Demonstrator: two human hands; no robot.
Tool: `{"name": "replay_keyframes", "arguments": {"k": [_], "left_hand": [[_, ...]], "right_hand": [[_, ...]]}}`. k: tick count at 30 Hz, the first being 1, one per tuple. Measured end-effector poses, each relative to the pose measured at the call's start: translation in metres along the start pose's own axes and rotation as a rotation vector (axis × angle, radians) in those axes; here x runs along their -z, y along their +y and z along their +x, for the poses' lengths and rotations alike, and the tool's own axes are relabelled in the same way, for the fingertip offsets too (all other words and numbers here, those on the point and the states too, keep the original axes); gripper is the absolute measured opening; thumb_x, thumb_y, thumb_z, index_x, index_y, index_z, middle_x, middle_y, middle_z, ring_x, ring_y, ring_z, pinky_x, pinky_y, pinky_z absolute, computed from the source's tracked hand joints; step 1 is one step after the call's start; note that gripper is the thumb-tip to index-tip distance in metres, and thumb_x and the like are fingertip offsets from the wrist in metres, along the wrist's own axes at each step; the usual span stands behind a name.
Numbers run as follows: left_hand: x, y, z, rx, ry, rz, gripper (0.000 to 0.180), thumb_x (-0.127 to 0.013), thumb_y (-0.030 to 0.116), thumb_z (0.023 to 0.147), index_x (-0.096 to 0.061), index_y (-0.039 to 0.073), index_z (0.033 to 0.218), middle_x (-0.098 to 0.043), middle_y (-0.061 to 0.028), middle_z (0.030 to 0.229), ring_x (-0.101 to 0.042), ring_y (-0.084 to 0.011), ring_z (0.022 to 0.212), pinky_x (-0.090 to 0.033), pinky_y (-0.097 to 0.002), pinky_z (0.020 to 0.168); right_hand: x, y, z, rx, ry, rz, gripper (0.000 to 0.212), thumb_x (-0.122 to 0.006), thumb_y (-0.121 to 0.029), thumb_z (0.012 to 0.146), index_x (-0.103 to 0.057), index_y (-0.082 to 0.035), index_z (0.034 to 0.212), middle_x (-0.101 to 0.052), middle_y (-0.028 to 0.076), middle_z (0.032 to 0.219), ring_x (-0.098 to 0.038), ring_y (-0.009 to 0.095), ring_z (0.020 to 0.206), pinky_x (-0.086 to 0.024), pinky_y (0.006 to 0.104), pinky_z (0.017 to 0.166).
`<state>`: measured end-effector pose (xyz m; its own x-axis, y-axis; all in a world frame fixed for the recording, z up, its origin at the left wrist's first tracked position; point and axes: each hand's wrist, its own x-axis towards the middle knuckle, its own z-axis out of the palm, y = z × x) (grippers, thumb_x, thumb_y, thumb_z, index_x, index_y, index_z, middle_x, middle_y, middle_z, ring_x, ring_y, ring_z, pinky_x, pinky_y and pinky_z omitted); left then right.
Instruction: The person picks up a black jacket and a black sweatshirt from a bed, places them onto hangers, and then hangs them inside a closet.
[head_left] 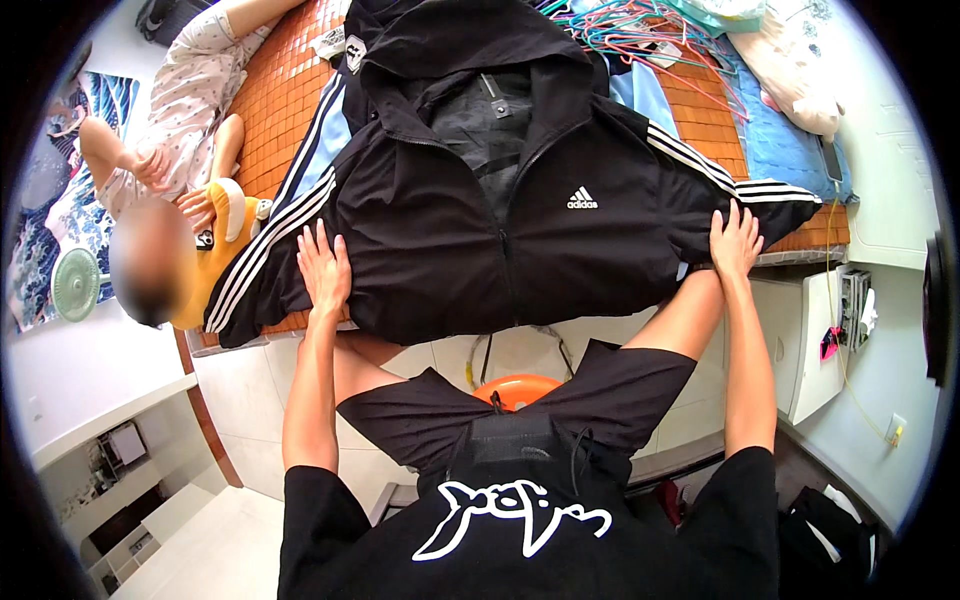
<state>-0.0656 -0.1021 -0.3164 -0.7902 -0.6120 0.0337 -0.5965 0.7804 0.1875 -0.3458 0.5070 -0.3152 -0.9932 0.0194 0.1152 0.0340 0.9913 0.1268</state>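
White patterned clothing [205, 85] covers another person lying left of the black jacket [420, 235], a yellow plush toy [230, 210] between them; on the jacket's left part, just inside its striped sleeve [262, 262], the seated person's left hand [325, 268] lies flat, fingers straight and slightly apart; the jacket itself is laid front up on the brown tiled mat [265, 110], hood away from the person; beyond the jacket, toward its right, coloured hangers [640, 32] lie heaped; at the jacket's right sleeve the right hand [736, 242] rests with fingers spread, pinching nothing visible; farther right of the jacket is blue bedding [780, 135]; flattening the jacket seems the step in hand; the next move probably calls for even smoothing of its rumpled lower front.
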Motion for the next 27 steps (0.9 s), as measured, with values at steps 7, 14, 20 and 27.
{"name": "replay_keyframes", "arguments": {"k": [7,14,20,27], "left_hand": [[-0.006,0.009,0.007,0.05,-0.053,0.071,0.062,-0.034,0.046,0.1,-0.025,0.012,0.151,-0.02,-0.0202,0.155,-0.017,-0.0378,0.144,-0.015,-0.05,0.116],[-0.008,-0.003,0.01,0.074,-0.071,0.107,0.062,-0.034,0.047,0.1,-0.023,0.013,0.151,-0.017,-0.0203,0.156,-0.014,-0.0369,0.145,-0.014,-0.0512,0.116],[-0.002,-0.028,0.021,-0.004,-0.103,0.094,0.064,-0.037,0.049,0.099,-0.023,0.014,0.151,-0.018,-0.0189,0.156,-0.014,-0.0364,0.145,-0.014,-0.0503,0.116],[-0.013,-0.014,0.024,0.004,-0.071,0.116,0.061,-0.035,0.046,0.1,-0.023,0.014,0.151,-0.02,-0.0209,0.155,-0.017,-0.0385,0.144,-0.015,-0.0502,0.116]], "right_hand": [[0.016,0.058,0.024,-0.286,-0.256,0.124,0.057,-0.039,-0.05,0.095,-0.047,-0.013,0.137,-0.048,0.023,0.135,-0.049,0.042,0.122,-0.041,0.0509,0.1],[0.049,0.043,0.033,-0.216,-0.34,0.003,0.048,-0.06,-0.03,0.085,-0.052,-0.008,0.127,-0.051,0.024,0.131,-0.049,0.042,0.122,-0.043,0.0486,0.099],[-0.015,0.08,0.041,-0.168,-0.322,0.07,0.085,-0.058,-0.034,0.086,-0.009,-0.019,0.153,-0.016,0.028,0.153,-0.015,0.051,0.14,-0.019,0.053,0.115],[-0.061,0.17,0.054,-0.285,-0.543,0.332,0.095,-0.047,-0.057,0.086,-0.001,-0.009,0.154,-0.012,0.03,0.155,-0.015,0.041,0.145,-0.018,0.042,0.117]]}}
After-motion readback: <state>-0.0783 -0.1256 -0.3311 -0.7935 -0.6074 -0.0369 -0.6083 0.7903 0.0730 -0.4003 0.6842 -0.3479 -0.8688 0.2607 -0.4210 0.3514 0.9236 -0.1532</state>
